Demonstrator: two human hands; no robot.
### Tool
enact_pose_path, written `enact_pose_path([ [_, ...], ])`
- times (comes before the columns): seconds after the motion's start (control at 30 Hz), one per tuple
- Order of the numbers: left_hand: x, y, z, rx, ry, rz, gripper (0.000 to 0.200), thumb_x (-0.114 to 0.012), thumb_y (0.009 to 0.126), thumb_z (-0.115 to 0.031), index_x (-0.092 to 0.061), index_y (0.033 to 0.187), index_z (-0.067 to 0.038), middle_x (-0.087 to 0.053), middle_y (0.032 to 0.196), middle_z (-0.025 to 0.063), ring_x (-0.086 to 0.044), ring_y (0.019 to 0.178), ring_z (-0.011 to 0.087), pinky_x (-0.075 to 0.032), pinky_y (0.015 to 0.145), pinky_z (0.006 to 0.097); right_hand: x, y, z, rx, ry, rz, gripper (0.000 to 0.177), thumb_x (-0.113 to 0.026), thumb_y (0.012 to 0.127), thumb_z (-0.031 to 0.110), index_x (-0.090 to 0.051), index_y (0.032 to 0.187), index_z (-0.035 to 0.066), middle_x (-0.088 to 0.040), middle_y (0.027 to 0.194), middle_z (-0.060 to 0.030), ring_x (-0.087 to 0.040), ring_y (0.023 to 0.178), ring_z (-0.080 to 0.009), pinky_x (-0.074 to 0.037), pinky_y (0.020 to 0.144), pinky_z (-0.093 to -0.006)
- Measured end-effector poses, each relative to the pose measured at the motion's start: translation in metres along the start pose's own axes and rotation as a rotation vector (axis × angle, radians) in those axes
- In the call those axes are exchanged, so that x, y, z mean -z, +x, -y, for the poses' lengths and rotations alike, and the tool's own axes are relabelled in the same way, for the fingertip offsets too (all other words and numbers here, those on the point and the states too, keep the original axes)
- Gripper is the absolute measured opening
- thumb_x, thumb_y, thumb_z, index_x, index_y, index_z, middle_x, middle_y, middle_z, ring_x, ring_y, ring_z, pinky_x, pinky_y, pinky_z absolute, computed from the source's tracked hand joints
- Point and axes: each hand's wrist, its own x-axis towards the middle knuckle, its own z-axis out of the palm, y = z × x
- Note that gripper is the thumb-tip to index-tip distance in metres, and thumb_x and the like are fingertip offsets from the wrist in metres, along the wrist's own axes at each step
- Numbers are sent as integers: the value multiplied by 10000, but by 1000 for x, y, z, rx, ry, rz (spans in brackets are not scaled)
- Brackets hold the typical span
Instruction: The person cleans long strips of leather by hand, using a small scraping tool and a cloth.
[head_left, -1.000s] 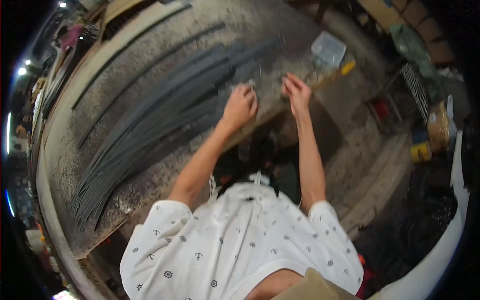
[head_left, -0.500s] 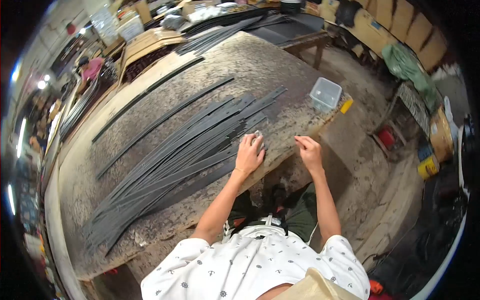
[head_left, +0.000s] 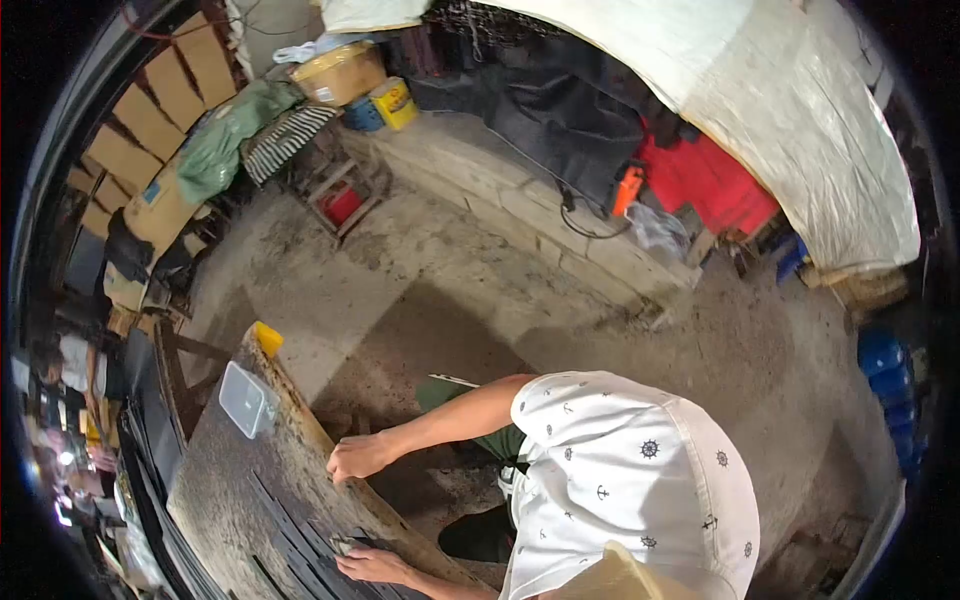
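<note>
My left hand [head_left: 370, 566] rests at the ends of the dark flat strips [head_left: 290, 535] on the worn worktable [head_left: 215, 480]. Its fingers are curled around a small whitish thing [head_left: 345, 547], too small to name. Over the table's near edge is my right hand [head_left: 358, 458], fingers drawn together; whatever they pinch is hidden. A clear plastic container [head_left: 247, 400] stands on the table beyond my right hand, close to the corner.
A yellow piece [head_left: 267, 339] sits at the table corner. A low concrete block ledge [head_left: 500, 205] crosses behind, with dark sheeting [head_left: 560, 120] and red cloth [head_left: 705, 180] on it. A wooden stool [head_left: 340, 205] stands on the floor. Blue containers [head_left: 886, 375] are at far right.
My view has swung to the right, so the table and strips now lie at lower left and the ledge has come into sight. Both hands stay near the table's edge.
</note>
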Motion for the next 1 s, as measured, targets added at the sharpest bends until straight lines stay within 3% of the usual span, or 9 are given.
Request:
enact_pose_path([
  [0.07,6,3,4,-71,211,303,571,-342,1055,-404,-560,1387,8,-560,1357,239,-527,1240,418,-411,1053,511,-3,-5,1,-24,-25,10,185,-640,797,114,-769,923,73,-632,803,-142,-650,756,-329,-516,632,-442],
  [0.37,17,-1,5,-98,167,276,519,-383,1045,-376,-579,1378,-30,-539,1397,210,-541,1235,377,-468,1004,504,-30,-9,3,-10,-227,170,119,-644,795,110,-631,764,-3,-618,820,-157,-670,801,-321,-532,628,-433],
  [0.57,26,-1,-13,-101,141,269,516,-440,1028,-363,-577,1362,6,-539,1377,248,-536,1232,400,-472,995,505,-11,-1,18,104,-274,-145,131,-631,812,97,-624,698,34,-605,782,-125,-675,765,-275,-552,595,-391],
  [0.63,13,-3,1,-150,148,242,473,-505,998,-309,-600,1308,36,-578,1313,266,-557,1187,424,-456,1010,504,-20,-10,3,62,-232,50,84,-592,795,120,-555,740,68,-582,821,-93,-654,791,-282,-548,608,-404],
  [0.7,29,-3,-27,-144,41,220,414,-573,945,-231,-624,1246,49,-613,1236,273,-573,1134,438,-446,1002,508,-24,-7,2,51,-241,3,39,-588,812,114,-612,800,87,-638,879,-95,-668,818,-290,-564,667,-415],
  [0.73,33,-1,-30,-140,15,204,409,-592,921,-210,-627,1232,53,-614,1224,279,-569,1130,442,-448,989,514,-22,-4,7,42,-195,-65,108,-585,825,109,-658,902,94,-670,941,-103,-678,860,-288,-573,713,-403],
  [0.83,27,0,-27,-148,22,175,392,-587,932,-209,-625,1241,29,-587,1273,269,-536,1196,429,-413,1035,502,-21,-5,9,-130,-167,98,237,-572,860,71,-696,1059,112,-694,1044,-95,-694,903,-317,-586,753,-412],
  [0.97,21,-2,-22,-120,6,105,385,-573,933,-216,-614,1231,25,-570,1295,230,-524,1203,419,-390,1054,500,-24,-3,0,-163,29,-275,196,-623,918,35,-761,1050,79,-737,964,-95,-704,731,-253,-583,635,-359],
  [1.0,22,-2,-24,-98,16,119,400,-580,920,-219,-607,1238,22,-561,1311,234,-502,1243,416,-367,1080,503,-7,5,10,-394,120,-235,169,-643,948,75,-757,1070,50,-745,930,-110,-710,745,-218,-584,633,-323],
])
